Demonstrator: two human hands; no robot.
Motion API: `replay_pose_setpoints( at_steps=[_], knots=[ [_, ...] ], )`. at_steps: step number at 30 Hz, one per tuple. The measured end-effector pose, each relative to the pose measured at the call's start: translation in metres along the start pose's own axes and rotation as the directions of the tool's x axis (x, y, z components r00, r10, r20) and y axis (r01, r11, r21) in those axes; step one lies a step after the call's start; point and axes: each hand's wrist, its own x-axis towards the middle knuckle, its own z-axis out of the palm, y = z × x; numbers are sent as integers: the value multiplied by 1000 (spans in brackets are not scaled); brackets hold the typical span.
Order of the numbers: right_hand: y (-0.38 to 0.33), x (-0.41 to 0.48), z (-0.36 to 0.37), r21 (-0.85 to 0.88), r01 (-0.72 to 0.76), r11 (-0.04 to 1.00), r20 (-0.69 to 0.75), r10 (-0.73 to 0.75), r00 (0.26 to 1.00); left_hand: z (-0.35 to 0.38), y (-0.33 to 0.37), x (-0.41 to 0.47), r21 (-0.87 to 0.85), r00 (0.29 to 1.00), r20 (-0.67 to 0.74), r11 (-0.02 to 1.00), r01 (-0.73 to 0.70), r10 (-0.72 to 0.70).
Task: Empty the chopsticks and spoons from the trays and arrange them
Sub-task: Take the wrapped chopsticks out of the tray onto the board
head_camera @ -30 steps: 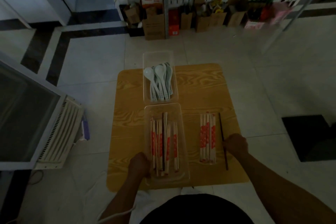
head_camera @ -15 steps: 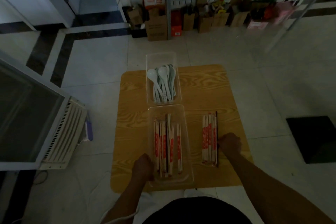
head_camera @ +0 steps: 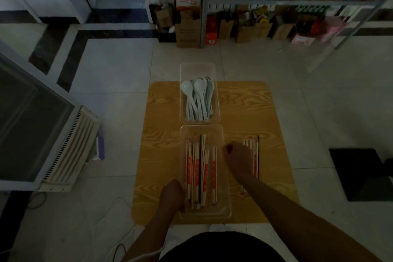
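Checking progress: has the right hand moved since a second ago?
Yes. The right hand moved left, from right of the laid-out chopsticks to the chopstick tray.

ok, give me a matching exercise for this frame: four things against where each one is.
Things:
1 spoons
2 chopstick row
3 left hand
4 right hand

Places:
A at the near-left corner of the near tray, gripping it
B in the far tray
C over the near tray's right rim, fingers curled
D on the table, right of the near tray

Pairs: 1-B, 2-D, 3-A, 4-C
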Motion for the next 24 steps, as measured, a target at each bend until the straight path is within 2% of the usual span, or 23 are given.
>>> replay_pose_setpoints(
  at_steps=[2,4,6,9,17,21,24],
  knots=[
    [-20,-14,23,10,46,999,127,-47,991,-1,1,-1,-21,1000,22,1000,14,-14],
    [-30,-26,46,-58,77,995,236,-61,970,-3,2,-2,-49,998,42,998,40,-38],
    [-29,-32,66,-154,73,985,275,-29,961,-3,1,-2,-75,998,47,996,54,-50],
    [-27,-38,83,-222,-51,974,248,107,963,-2,-2,0,-102,999,36,994,36,-33],
    [-18,-33,116,-227,-247,942,222,297,929,-5,-4,1,-131,997,74,991,28,-19],
    [-8,-29,124,-154,-315,937,238,344,908,-6,-4,2,-31,996,82,999,23,-20],
    [6,-20,135,-136,-329,934,268,355,896,-5,-3,2,-106,995,92,993,44,-34]
  ],
)
